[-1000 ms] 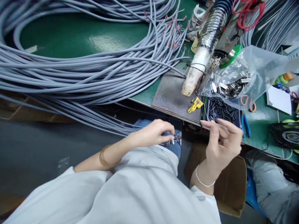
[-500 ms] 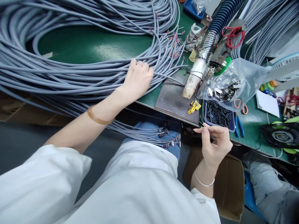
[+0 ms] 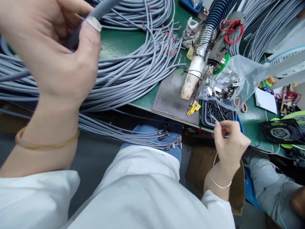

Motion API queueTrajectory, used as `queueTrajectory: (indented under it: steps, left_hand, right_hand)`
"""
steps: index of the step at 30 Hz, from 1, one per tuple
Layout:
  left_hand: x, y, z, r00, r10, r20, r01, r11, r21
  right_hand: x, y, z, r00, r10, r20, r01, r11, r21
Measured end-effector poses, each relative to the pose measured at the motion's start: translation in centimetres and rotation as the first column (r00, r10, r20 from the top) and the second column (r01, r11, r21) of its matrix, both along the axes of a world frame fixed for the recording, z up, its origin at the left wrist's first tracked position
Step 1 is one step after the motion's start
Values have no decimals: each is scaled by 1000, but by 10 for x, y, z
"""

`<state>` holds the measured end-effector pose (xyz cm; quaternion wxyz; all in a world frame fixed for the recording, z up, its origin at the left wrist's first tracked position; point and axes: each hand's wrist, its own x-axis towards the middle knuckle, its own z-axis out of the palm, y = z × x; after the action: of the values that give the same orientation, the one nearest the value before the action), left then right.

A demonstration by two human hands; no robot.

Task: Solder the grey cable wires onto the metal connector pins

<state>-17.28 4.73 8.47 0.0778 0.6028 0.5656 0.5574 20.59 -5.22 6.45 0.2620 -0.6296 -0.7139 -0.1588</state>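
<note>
Close to the camera at upper left, my left hand (image 3: 64,60) is closed around a grey cable (image 3: 101,11), its thumb pressed along the cable. My right hand (image 3: 230,140) pinches a thin, pointed metal tool (image 3: 221,109), whose exact kind I cannot make out. It is at the front edge of a tray (image 3: 206,122) of small black tubes (image 3: 215,111). Below the left hand, many grey cables (image 3: 128,76) lie in a loose coil, with stripped red and white wire ends (image 3: 170,44). Cables with metal connectors (image 3: 173,144) rest across my lap.
A wrapped duct hose (image 3: 197,60) reaches down over a brown board (image 3: 170,98) with a yellow clip (image 3: 193,108). Behind the tray lies a plastic bag (image 3: 249,73) of metal connectors. A small fan (image 3: 284,132) stands right. Beneath is a cardboard box (image 3: 197,168); another person's leg (image 3: 267,181) is beside it.
My left hand has lifted from the cable coil toward the camera and left, now with a cable in it. My right hand has moved slightly right, by the tray of black tubes.
</note>
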Motion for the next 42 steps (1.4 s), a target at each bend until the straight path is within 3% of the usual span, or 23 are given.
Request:
queueTrajectory:
  steps: [2,3,4,5,6,7,8,9,10,11,14,17,20,23,25,29,33,35,38,42]
  left_hand:
    - [11,-20,12,993,-43,-114,48,998,38]
    - [20,-29,15,968,-190,-164,187,982,-32]
    - [30,-37,14,875,-435,-214,419,900,-119]
    - [41,-43,10,672,-705,-226,651,708,-273]
    - [54,-48,3,431,-887,-167,785,460,-415]
    - [67,-52,-6,223,-971,-83,839,235,-490]
    - [80,-56,-17,72,-997,-6,840,64,-538]
    - [93,-61,-29,-35,-998,58,820,-62,-569]
    - [104,-66,-40,-72,-991,114,811,-125,-572]
    - [115,-72,-50,-54,-986,159,812,-136,-568]
    - [138,-93,-75,271,-895,355,854,53,-518]
    - [149,-103,-91,419,-593,687,898,162,-408]
    - [151,-94,-104,385,-230,894,882,376,-283]
    - [151,-77,-108,295,-93,951,833,513,-208]
    - [153,-69,-106,275,-93,957,817,548,-182]
    - [157,-62,-98,316,-158,935,778,607,-160]
    - [161,-59,-89,363,-226,904,777,609,-160]
    - [163,-57,-85,381,-259,888,782,603,-160]
    - [167,-53,-79,381,-288,879,804,572,-162]
    - [169,-48,-78,314,-273,909,839,527,-132]
  right_hand:
    - [17,19,4,976,-183,121,189,981,-43]
    - [25,31,4,954,-255,157,263,964,-32]
    - [32,45,2,935,-303,184,313,949,-30]
    - [37,59,0,922,-332,198,345,938,-30]
    - [40,74,-3,920,-338,198,352,935,-38]
    - [42,88,-6,928,-325,181,339,939,-53]
    - [43,101,-9,943,-291,160,307,948,-88]
    - [42,114,-12,956,-261,133,276,955,-113]
    - [41,125,-14,969,-224,101,237,962,-139]
    - [39,134,-16,981,-185,64,193,968,-162]
    - [35,156,-20,998,-50,-40,39,970,-239]
    - [32,168,-22,997,31,-65,-46,967,-250]
    - [28,174,-23,999,33,-15,-36,969,-244]
    - [22,177,-24,999,33,37,-23,968,-249]
    - [20,179,-25,998,34,46,-21,966,-259]
    - [28,174,-19,1000,-5,22,9,976,-217]
    - [42,142,-1,991,-95,-93,97,995,23]
    - [40,114,10,963,-39,-267,79,987,142]
    - [21,63,20,774,144,-617,30,964,263]
    - [-13,7,13,435,205,-877,-120,978,169]
